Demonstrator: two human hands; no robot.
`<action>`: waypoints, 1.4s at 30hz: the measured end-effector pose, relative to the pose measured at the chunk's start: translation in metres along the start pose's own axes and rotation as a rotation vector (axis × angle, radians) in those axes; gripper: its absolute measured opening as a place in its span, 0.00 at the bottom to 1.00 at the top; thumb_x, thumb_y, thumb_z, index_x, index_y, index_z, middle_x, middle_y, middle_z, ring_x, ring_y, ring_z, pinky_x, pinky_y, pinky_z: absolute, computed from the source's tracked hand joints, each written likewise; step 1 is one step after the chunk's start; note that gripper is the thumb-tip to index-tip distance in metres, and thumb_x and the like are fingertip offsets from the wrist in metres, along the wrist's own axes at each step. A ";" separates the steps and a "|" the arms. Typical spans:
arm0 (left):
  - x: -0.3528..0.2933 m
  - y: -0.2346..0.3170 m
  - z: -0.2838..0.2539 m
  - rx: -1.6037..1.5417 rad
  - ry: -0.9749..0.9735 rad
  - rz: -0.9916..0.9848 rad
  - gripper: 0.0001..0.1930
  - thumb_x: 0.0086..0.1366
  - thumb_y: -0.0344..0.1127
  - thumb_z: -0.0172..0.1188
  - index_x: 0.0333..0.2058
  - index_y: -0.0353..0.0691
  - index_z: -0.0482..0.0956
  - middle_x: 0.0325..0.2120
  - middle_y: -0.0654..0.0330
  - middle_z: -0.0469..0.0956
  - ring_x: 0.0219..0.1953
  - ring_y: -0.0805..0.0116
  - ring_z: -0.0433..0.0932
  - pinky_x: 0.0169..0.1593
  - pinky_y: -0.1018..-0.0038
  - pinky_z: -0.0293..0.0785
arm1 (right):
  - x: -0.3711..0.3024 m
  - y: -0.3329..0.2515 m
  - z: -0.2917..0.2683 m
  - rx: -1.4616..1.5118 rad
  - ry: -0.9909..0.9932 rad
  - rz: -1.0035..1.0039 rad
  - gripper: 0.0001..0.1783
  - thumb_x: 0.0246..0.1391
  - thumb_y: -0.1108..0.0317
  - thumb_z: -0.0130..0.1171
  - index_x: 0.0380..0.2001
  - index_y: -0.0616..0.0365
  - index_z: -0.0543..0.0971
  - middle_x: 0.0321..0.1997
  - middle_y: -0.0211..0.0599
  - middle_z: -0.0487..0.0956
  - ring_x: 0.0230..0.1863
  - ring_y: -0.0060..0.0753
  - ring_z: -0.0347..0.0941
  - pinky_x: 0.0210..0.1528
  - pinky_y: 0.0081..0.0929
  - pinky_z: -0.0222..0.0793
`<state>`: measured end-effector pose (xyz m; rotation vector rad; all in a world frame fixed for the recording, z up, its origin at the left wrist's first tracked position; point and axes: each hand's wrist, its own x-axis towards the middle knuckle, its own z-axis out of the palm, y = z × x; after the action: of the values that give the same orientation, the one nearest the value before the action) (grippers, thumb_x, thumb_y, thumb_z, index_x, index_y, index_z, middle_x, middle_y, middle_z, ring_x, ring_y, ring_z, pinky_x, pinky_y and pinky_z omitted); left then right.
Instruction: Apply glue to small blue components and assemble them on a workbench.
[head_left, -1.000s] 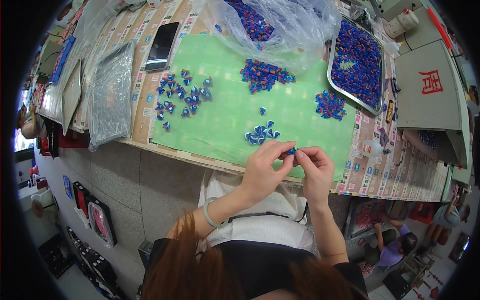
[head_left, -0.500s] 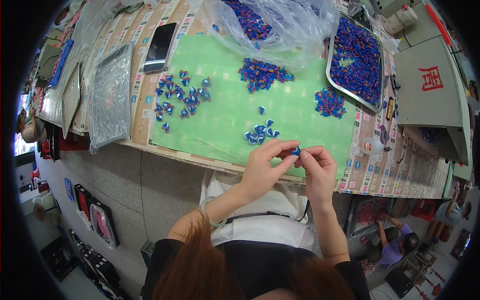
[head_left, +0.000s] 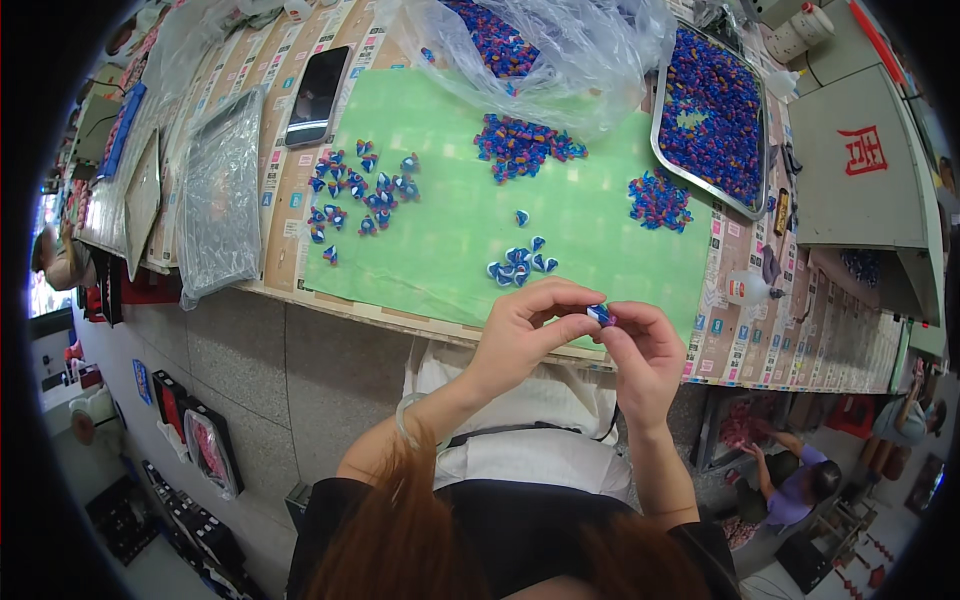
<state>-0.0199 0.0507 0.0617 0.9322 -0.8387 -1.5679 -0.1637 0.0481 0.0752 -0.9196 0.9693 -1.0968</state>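
Note:
My left hand and my right hand meet over the near edge of the green sheet. Between the fingertips of both is a small blue-and-white plastic piece, with a pinkish bit at its right end. Fingers partly cover it. Just beyond my left hand lies a small group of blue-and-white pieces, and a single one sits a little farther off. Assembled-looking blue, white and red pieces are scattered at the sheet's left.
Loose blue and red parts lie in a middle heap and a right heap. More fill a metal tray. A see-through plastic bag, phone, wrapped tray and small bottle surround the sheet. A co-worker sits lower right.
Both hands have shifted slightly to the right and nearer to me. The small piece has turned and shows more of its white side. My right fingers have spread a little.

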 end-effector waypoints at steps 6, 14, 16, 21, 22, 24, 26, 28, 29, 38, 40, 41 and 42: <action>-0.001 0.004 0.001 -0.077 0.040 -0.105 0.08 0.52 0.21 0.53 0.33 0.31 0.74 0.30 0.60 0.72 0.33 0.76 0.71 0.38 0.83 0.68 | -0.001 0.002 0.001 -0.105 -0.007 -0.089 0.09 0.45 0.81 0.52 0.33 0.67 0.72 0.31 0.36 0.72 0.33 0.21 0.68 0.34 0.13 0.63; -0.004 0.004 -0.001 -0.043 0.024 -0.111 0.08 0.51 0.21 0.54 0.33 0.31 0.75 0.29 0.61 0.73 0.33 0.77 0.71 0.37 0.83 0.68 | 0.000 0.004 -0.004 -0.241 -0.031 -0.176 0.07 0.42 0.82 0.54 0.29 0.67 0.73 0.30 0.38 0.72 0.32 0.24 0.67 0.33 0.16 0.62; -0.003 0.004 0.000 -0.011 0.026 -0.086 0.08 0.51 0.21 0.54 0.33 0.31 0.75 0.30 0.61 0.73 0.33 0.76 0.71 0.38 0.83 0.68 | -0.001 0.000 0.003 -0.225 -0.005 -0.174 0.07 0.41 0.82 0.54 0.29 0.67 0.73 0.30 0.38 0.72 0.33 0.25 0.67 0.34 0.17 0.62; -0.004 0.009 0.004 -0.110 0.030 0.005 0.13 0.50 0.18 0.54 0.37 0.32 0.71 0.35 0.57 0.73 0.37 0.73 0.72 0.43 0.79 0.67 | -0.002 -0.002 0.004 -0.340 0.046 -0.257 0.09 0.39 0.83 0.55 0.29 0.67 0.73 0.31 0.41 0.73 0.34 0.29 0.69 0.37 0.20 0.64; -0.004 0.008 0.003 -0.110 0.029 0.004 0.13 0.50 0.18 0.54 0.37 0.32 0.71 0.35 0.57 0.73 0.37 0.73 0.72 0.43 0.79 0.67 | -0.002 -0.003 0.003 -0.381 0.024 -0.308 0.09 0.39 0.84 0.55 0.29 0.67 0.73 0.30 0.41 0.74 0.33 0.30 0.69 0.36 0.20 0.64; -0.005 0.006 0.000 -0.082 -0.024 0.024 0.13 0.50 0.19 0.54 0.37 0.32 0.70 0.37 0.56 0.73 0.38 0.72 0.72 0.44 0.79 0.67 | -0.002 -0.005 0.003 -0.422 0.001 -0.359 0.09 0.38 0.84 0.55 0.29 0.67 0.73 0.30 0.42 0.74 0.32 0.31 0.70 0.35 0.21 0.65; -0.005 0.007 -0.001 -0.065 -0.031 0.017 0.13 0.50 0.19 0.54 0.37 0.32 0.70 0.37 0.56 0.73 0.38 0.72 0.72 0.44 0.79 0.67 | -0.003 -0.006 0.004 -0.437 -0.003 -0.375 0.09 0.38 0.84 0.55 0.28 0.67 0.74 0.28 0.41 0.75 0.30 0.32 0.71 0.34 0.22 0.65; -0.005 0.008 -0.001 -0.047 -0.039 0.009 0.12 0.50 0.18 0.54 0.36 0.32 0.71 0.36 0.56 0.73 0.38 0.72 0.72 0.44 0.79 0.68 | -0.002 -0.006 0.003 -0.451 -0.012 -0.388 0.09 0.38 0.84 0.55 0.28 0.67 0.74 0.28 0.41 0.75 0.30 0.32 0.71 0.33 0.21 0.66; -0.005 0.008 -0.001 -0.031 -0.038 -0.008 0.12 0.50 0.18 0.54 0.36 0.32 0.71 0.36 0.56 0.73 0.38 0.72 0.72 0.44 0.79 0.67 | -0.001 -0.006 0.003 -0.464 -0.020 -0.402 0.08 0.38 0.84 0.55 0.28 0.67 0.74 0.28 0.41 0.75 0.30 0.32 0.71 0.33 0.21 0.66; 0.008 -0.010 -0.012 -0.467 0.047 -0.246 0.07 0.55 0.25 0.51 0.35 0.35 0.71 0.32 0.58 0.73 0.34 0.74 0.71 0.39 0.80 0.69 | 0.005 0.012 -0.046 -0.500 0.469 -0.699 0.30 0.41 0.77 0.54 0.50 0.66 0.56 0.43 0.40 0.65 0.44 0.26 0.63 0.45 0.21 0.58; 0.007 -0.007 -0.015 -0.595 0.083 -0.323 0.06 0.56 0.27 0.51 0.34 0.36 0.70 0.32 0.58 0.73 0.33 0.74 0.71 0.38 0.80 0.69 | 0.017 0.010 -0.083 -0.508 0.600 -0.873 0.32 0.42 0.75 0.55 0.51 0.66 0.54 0.45 0.41 0.63 0.45 0.27 0.61 0.46 0.22 0.58; 0.006 -0.008 -0.017 -0.669 0.059 -0.343 0.06 0.56 0.27 0.51 0.34 0.37 0.70 0.32 0.59 0.73 0.32 0.74 0.72 0.38 0.81 0.69 | 0.023 0.007 -0.095 -0.688 0.777 -0.743 0.32 0.43 0.74 0.55 0.50 0.66 0.54 0.46 0.40 0.62 0.46 0.28 0.61 0.46 0.24 0.58; 0.005 -0.009 -0.020 -0.743 0.034 -0.362 0.06 0.57 0.28 0.51 0.34 0.38 0.70 0.31 0.60 0.73 0.32 0.74 0.72 0.37 0.81 0.69 | 0.029 0.004 -0.105 -0.865 0.948 -0.600 0.31 0.44 0.73 0.55 0.50 0.66 0.53 0.47 0.40 0.61 0.46 0.29 0.60 0.46 0.25 0.57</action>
<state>-0.0070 0.0464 0.0439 0.5688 -0.0174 -1.9595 -0.2566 0.0092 0.0342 -1.4725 2.1393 -1.7196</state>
